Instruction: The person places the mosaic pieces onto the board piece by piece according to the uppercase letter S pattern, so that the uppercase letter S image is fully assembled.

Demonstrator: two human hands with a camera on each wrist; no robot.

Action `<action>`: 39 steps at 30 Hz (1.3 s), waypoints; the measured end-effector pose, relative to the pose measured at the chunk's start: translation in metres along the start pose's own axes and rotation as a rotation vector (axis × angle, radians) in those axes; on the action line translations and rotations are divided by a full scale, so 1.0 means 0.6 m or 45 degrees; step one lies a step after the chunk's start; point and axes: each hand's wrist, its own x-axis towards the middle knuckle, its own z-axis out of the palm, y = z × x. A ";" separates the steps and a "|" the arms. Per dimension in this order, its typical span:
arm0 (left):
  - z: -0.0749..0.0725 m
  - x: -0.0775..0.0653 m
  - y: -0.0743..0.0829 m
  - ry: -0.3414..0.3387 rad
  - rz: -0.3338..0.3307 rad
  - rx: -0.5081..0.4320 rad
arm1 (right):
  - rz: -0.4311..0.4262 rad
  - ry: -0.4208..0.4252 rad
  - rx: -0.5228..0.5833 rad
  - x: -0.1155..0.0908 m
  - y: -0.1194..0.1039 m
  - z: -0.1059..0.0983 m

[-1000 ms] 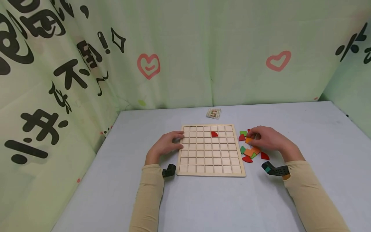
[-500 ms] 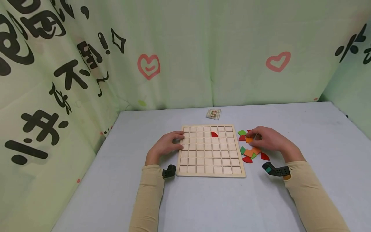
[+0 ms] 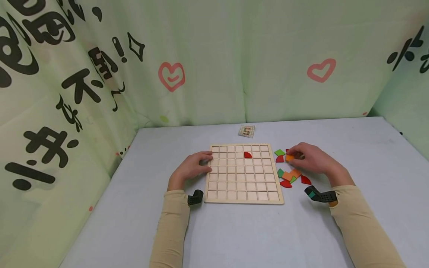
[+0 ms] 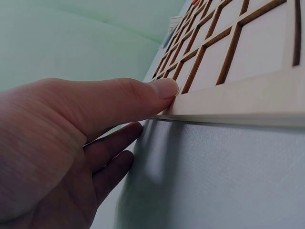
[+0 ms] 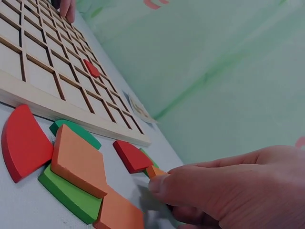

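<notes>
A wooden grid board [image 3: 244, 201] lies on the table, with a red quarter-round block [image 3: 247, 155] in one cell near its far side. My left hand [image 3: 191, 166] rests at the board's left edge; in the left wrist view its thumb [image 4: 164, 89] touches the rim. Right of the board, my right hand [image 3: 310, 159] pinches an orange block [image 3: 289, 158] between thumb and fingers. Only part of that block shows. Beside it lie a light green block [image 3: 279, 152] and a red quarter-round block [image 3: 279, 159]. Another red piece is mostly hidden behind the fingers.
Nearer me, several loose red, orange and green blocks lie together, among them a dark green block [image 3: 280, 172] and a red quarter-round block [image 3: 305, 180]. A small patterned card [image 3: 246, 131] lies beyond the board. A printed green curtain [image 3: 214, 74] stands behind the table.
The light green block has shifted slightly left, away from the orange one. My right hand has moved a little right with the orange block. My left hand has stayed in place.
</notes>
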 end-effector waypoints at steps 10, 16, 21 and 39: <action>0.001 0.002 -0.001 -0.007 -0.026 0.017 | -0.011 0.023 0.010 -0.002 0.002 -0.004; 0.000 0.001 0.001 -0.018 -0.039 -0.008 | -0.015 -0.091 0.019 -0.013 0.012 -0.014; 0.000 0.000 0.001 -0.017 -0.039 -0.018 | -0.066 -0.191 0.048 -0.018 0.020 -0.019; -0.001 0.001 0.002 -0.014 -0.040 0.008 | -0.050 -0.061 0.020 -0.007 0.016 -0.005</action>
